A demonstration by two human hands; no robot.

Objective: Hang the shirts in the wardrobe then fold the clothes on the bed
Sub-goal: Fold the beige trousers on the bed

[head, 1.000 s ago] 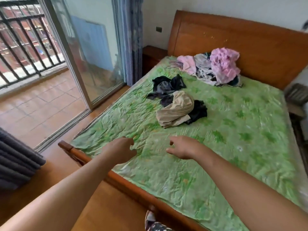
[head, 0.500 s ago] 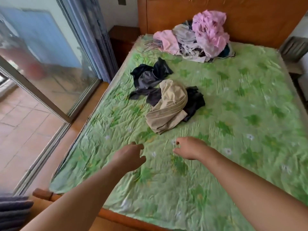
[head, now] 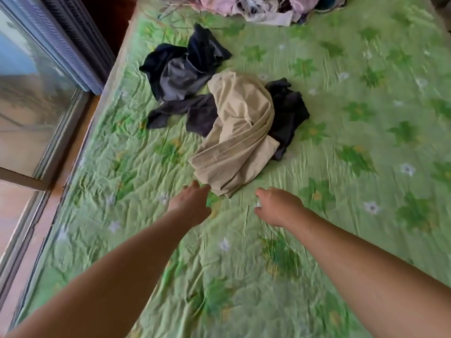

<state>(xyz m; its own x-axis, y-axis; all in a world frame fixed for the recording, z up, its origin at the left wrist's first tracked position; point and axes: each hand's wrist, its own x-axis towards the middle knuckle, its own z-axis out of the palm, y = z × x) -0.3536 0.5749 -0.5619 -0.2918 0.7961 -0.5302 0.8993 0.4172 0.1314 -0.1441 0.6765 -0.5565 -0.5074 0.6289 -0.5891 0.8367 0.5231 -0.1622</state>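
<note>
The beige garment [head: 239, 132] lay crumpled on the bed [head: 366, 118], overlapping dark clothes [head: 180, 76]. Both hands were empty: the left hand [head: 192, 203] loosely open just beside its near hem, the right hand [head: 275, 206] slack-fingered nearby. It seemed best to pinch 2 hem corners, lift clear, then spread flat.

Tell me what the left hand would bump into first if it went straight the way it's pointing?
Most likely the beige garment, whose near edge lies just ahead of the left hand on the green bedsheet. The hand's height above the sheet is unclear, so it might skim over the cloth.
</note>
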